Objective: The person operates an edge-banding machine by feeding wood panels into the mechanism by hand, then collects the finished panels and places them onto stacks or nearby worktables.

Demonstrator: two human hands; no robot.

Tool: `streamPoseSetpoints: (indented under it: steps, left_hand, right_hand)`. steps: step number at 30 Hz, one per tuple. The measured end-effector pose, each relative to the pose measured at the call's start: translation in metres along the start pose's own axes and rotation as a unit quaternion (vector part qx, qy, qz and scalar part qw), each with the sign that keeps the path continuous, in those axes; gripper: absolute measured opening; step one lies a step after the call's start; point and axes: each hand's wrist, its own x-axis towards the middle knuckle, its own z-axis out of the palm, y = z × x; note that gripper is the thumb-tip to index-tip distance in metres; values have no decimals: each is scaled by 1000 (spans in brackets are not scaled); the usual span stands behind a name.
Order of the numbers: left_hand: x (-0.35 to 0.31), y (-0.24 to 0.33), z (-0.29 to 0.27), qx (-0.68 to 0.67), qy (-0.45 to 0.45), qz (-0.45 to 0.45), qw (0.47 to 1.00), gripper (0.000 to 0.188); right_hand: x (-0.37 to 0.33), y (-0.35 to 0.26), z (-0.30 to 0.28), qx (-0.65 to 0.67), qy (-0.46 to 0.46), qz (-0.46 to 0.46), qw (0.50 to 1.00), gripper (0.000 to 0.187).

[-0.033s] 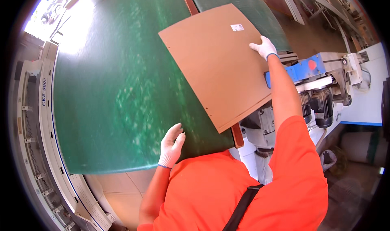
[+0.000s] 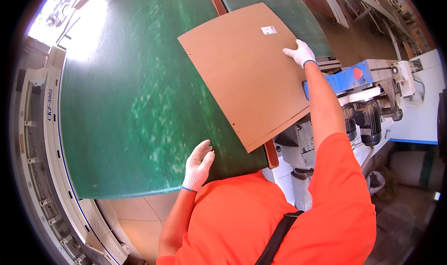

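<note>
A flat brown board [image 2: 244, 78] with a small white label [image 2: 268, 30] near its far edge lies at an angle across two green belts. Small holes show along its left edge. At the board's right edge is my right hand [image 2: 301, 53] in a white knit glove, its thumb over the top face and its fingers at the edge. My left hand [image 2: 198, 165], gloved the same way, hovers over the near edge of the large green belt [image 2: 121, 134]. It holds nothing, its fingers are apart, and it does not touch the board.
A reddish-brown strip [image 2: 271, 154] runs between the belts, partly under the board. To the right stands a machine with a blue guard [image 2: 350, 78] and dark motors [image 2: 369, 120]. A long white rail [image 2: 56, 125] borders the large belt on the left.
The board has shifted slightly to the left, and my right hand has moved a little left with it. My left hand has moved very slightly right.
</note>
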Motion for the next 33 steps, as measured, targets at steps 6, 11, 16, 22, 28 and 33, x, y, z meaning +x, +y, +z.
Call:
streamPoseSetpoints:
  steps: [6, 11, 16, 22, 28, 33]
  left_hand:
    - [-15, 4, 19, -131, -10, -4, 991, 63]
    - [-44, 12, -5, -148, 132, -61, 978, 67]
    - [-98, -36, -34, -218, 238, -149, 935, 45]
    - [-151, -90, -110, -147, 383, -101, 906, 52]
    - [-254, -63, -157, -120, 417, -61, 899, 55]
    - [-389, -91, -160, -157, 507, -60, 846, 52]
  right_hand:
    - [-41, -71, 12, -29, -63, -48, 996, 102]
    - [-83, -115, 25, -5, -83, -76, 994, 97]
    - [-146, -154, 38, 23, -97, -156, 983, 83]
    - [-246, -152, 82, 332, -194, -212, 899, 64]
    - [-361, -182, 47, 377, -363, -101, 846, 48]
    - [-453, -210, 54, 327, -417, -170, 830, 44]
